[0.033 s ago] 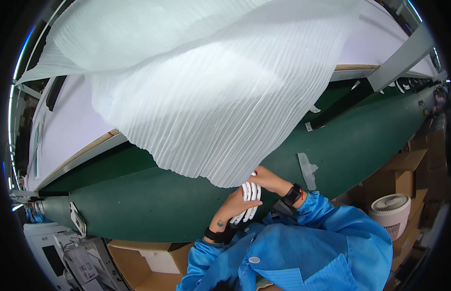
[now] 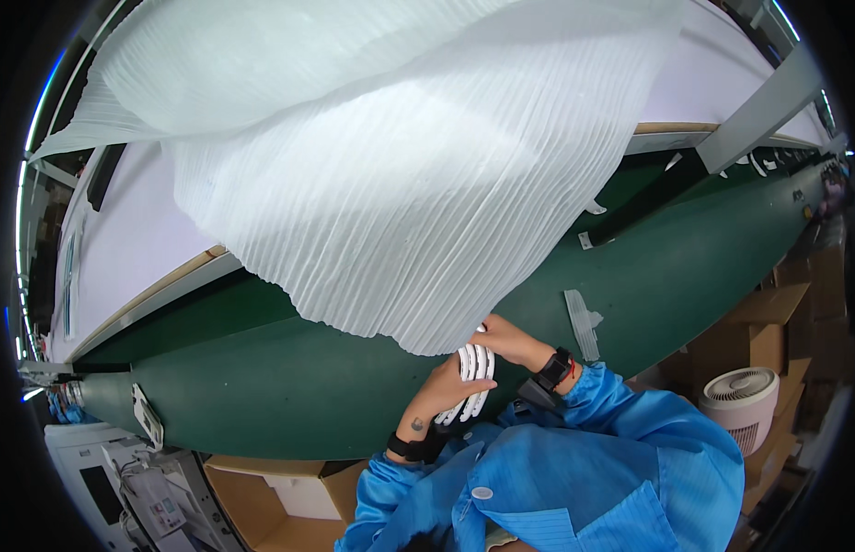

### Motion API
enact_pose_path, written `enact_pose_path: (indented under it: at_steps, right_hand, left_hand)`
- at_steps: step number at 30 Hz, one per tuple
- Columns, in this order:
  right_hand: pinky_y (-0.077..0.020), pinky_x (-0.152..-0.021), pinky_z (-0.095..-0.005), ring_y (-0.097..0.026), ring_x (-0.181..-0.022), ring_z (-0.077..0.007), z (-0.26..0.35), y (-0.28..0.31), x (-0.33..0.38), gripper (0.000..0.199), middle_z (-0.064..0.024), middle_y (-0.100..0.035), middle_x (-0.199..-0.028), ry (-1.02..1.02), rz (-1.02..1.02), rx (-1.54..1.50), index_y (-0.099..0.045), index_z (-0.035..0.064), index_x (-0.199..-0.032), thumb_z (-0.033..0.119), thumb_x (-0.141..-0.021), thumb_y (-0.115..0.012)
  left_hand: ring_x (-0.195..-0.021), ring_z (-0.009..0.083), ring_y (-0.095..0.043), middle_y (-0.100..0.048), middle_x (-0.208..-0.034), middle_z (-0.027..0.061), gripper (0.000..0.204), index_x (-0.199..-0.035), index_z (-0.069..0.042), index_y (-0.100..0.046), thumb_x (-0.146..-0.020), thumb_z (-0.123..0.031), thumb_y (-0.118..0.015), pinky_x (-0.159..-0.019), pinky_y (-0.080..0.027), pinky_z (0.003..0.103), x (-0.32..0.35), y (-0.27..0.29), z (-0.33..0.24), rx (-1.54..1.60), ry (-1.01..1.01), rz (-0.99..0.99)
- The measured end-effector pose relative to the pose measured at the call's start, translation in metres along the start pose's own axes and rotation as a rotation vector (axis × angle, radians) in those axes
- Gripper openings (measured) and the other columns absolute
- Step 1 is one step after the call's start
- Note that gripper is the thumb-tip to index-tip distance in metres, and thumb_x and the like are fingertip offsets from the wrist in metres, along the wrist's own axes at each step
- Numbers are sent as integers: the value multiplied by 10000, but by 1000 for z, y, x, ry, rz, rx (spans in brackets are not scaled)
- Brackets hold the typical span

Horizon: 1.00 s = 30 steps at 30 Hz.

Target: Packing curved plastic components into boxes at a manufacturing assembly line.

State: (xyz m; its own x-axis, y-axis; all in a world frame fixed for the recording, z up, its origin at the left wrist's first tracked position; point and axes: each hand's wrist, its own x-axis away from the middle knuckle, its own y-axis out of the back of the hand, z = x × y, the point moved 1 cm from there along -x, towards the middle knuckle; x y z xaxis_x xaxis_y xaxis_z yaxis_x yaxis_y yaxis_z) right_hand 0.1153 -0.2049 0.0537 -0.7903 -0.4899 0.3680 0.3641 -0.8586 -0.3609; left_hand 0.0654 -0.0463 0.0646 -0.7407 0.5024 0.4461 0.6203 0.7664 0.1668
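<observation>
A big white ribbed foam sheet [image 2: 400,184] hangs across the upper half of the view, and its lower edge reaches down to my hands. My left hand [image 2: 441,394] is closed around a small bundle of white curved strips [image 2: 475,366] over the near edge of a green conveyor belt [image 2: 262,377]. My right hand [image 2: 508,342] rests on the top of the same bundle, right at the sheet's lower corner. Whether it also pinches the sheet, I cannot tell. Both wrists carry black bands below blue sleeves.
White flat pieces lie on the belt at the right [image 2: 584,322] and at the left [image 2: 147,416]. A white round fan [image 2: 740,397] and cardboard boxes [image 2: 754,336] stand to the right. An open carton [image 2: 280,488] and a white machine [image 2: 114,497] are at the lower left.
</observation>
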Motion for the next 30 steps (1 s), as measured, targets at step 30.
enact_pose_path:
  at_steps: [30]
  right_hand:
    - [-496,-731,-243,-604,-821,-112,-1,-32,3,505,-91,-645,-946,-105,-261,-211,-593,-67,-1099,399,-907,-613]
  left_hand:
    - [-1106,217,-521,-528,-1192,128,695,-1303,35,-376,-758,-159,-762,-918,-443,333,0,-13,18,290,-22,-6]
